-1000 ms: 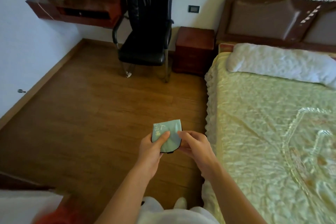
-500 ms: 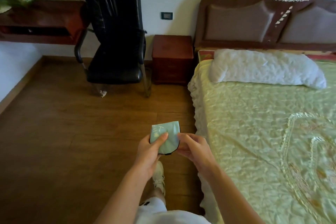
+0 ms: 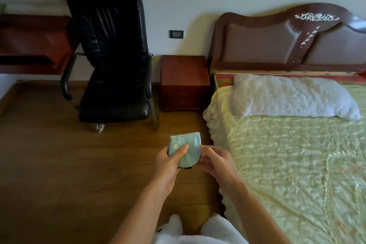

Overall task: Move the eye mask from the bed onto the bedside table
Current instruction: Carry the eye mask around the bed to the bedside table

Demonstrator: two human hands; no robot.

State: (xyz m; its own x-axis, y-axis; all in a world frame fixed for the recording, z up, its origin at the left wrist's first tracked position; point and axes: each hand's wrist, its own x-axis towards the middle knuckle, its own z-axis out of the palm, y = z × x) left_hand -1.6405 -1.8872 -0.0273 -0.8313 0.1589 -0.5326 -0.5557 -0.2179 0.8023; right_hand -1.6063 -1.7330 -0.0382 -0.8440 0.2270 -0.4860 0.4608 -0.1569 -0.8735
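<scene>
The eye mask [image 3: 188, 147] is a folded pale green cloth with a black edge and printed characters. My left hand [image 3: 168, 161] grips its left side, thumb on top. My right hand [image 3: 215, 162] sits at its right edge, fingers curled against the black rim; whether it grips the mask I cannot tell. Both hands hold it over the wooden floor, just left of the bed [image 3: 287, 164]. The bedside table [image 3: 184, 69], a red-brown wooden cabinet with a bare top, stands ahead against the wall beside the headboard.
A black leather armchair [image 3: 111, 77] stands left of the bedside table, close to it. A white pillow [image 3: 293, 97] lies at the head of the bed. A red-brown wall desk [image 3: 33, 45] is at far left. Wooden floor [image 3: 59, 164] spreads to the left.
The view has swung right and closer: chair, bedside table and bed now sit nearer and more central. Both hands keep the mask in the same hold.
</scene>
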